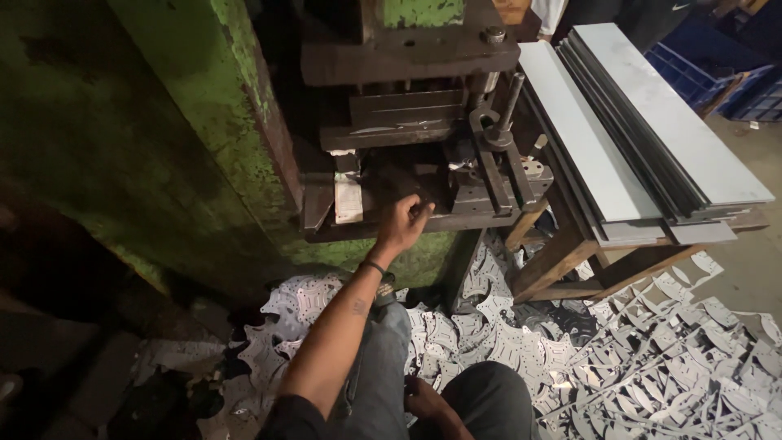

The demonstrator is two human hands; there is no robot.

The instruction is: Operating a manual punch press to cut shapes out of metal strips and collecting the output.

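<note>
We are reaching our left hand (401,222) up to the dark bed of the press (407,175). Its fingers are curling in at the edge, but we cannot tell if they are gripping anything there. Our right hand (425,401) is resting low between our knees, loosely curled, and we cannot tell if it is holding something. The big green machine frame (236,98) is standing to the left of the press. Long grey metal strips (652,122) are lying stacked on a wooden stand (570,261) to the right. Shiny cut metal scraps (635,358) are covering the floor around our legs.
</note>
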